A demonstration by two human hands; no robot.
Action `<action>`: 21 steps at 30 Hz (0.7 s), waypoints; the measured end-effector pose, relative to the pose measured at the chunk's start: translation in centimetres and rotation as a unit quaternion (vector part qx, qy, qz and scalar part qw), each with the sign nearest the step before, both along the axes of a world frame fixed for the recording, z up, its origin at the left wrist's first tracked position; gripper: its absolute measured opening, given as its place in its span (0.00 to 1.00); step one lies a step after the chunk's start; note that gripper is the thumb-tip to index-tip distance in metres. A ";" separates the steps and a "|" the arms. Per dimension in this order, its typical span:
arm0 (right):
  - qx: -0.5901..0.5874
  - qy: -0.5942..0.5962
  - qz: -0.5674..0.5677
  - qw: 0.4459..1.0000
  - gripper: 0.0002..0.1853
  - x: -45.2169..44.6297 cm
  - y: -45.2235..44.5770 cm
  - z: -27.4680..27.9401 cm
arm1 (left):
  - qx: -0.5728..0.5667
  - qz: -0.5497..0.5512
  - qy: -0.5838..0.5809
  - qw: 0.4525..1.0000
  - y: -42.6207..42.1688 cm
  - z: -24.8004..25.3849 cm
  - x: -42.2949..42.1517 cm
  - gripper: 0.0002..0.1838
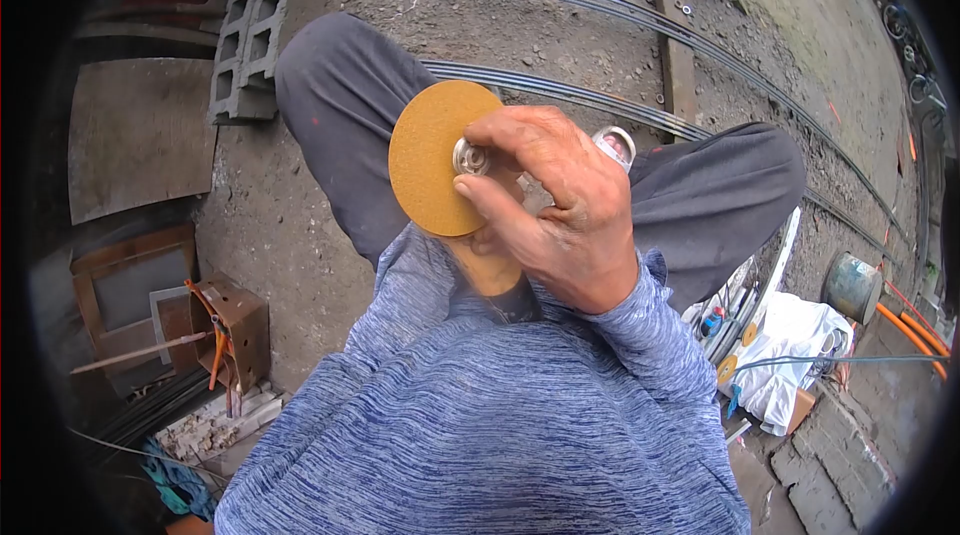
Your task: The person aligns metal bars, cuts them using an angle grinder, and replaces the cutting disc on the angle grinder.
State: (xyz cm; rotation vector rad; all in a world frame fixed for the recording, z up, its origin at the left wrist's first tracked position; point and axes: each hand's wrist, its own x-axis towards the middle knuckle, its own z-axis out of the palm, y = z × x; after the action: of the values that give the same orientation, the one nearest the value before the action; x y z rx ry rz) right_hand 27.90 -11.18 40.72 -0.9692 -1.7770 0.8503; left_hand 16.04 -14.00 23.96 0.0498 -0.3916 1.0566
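Observation:
My right hand (560, 190) pinches a round silver flange nut (470, 157) between thumb and forefinger. The nut sits at the centre of a thin tan abrasive disc (425, 160), whose face is turned up toward me. Under the disc's lower edge shows a tan, rounded piece (490, 270) with something dark below it; I cannot make out what it belongs to. My left forearm, in a blue heathered sleeve (400, 280), reaches in under the disc. The left hand's fingers are mostly hidden behind the disc and the right hand.
Long metal rods (590, 100) lie on the dirt ground past my knees, crossing a wooden beam (672, 45). Hollow concrete blocks (265, 30) stand at the upper left. A cardboard box (235, 330) is at the left. A white sack (790, 350) and a metal can (852, 285) lie at the right.

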 end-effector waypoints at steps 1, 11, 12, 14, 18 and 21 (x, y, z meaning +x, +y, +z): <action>0.005 0.001 0.005 1.000 0.16 0.1 0.1 -0.1 | 0.000 -0.001 -0.002 1.000 0.0 -0.1 0.0 0.34; -0.054 0.021 0.001 0.998 0.17 0.0 0.2 -0.4 | 0.005 0.002 -0.005 1.000 -0.1 0.2 -0.2 0.34; -0.053 0.012 0.000 0.999 0.17 0.0 0.2 -0.3 | 0.006 0.003 -0.004 1.000 -0.1 0.1 -0.2 0.34; -0.051 -0.006 -0.004 0.999 0.17 0.1 0.4 -0.3 | 0.009 0.004 -0.003 1.000 0.0 0.1 -0.1 0.34; -0.069 -0.014 -0.010 0.997 0.18 0.0 0.4 -0.4 | 0.011 0.002 0.002 1.000 0.0 0.2 0.0 0.34; -0.084 -0.006 -0.022 0.996 0.19 -0.2 0.1 -0.9 | 0.011 -0.001 0.001 1.000 0.2 0.2 0.1 0.34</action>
State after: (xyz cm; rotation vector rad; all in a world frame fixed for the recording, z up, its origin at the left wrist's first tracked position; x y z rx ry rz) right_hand 27.71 -11.09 39.82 -1.1203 -1.7082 0.9806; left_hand 16.14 -13.84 24.18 0.0714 -0.4013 1.0509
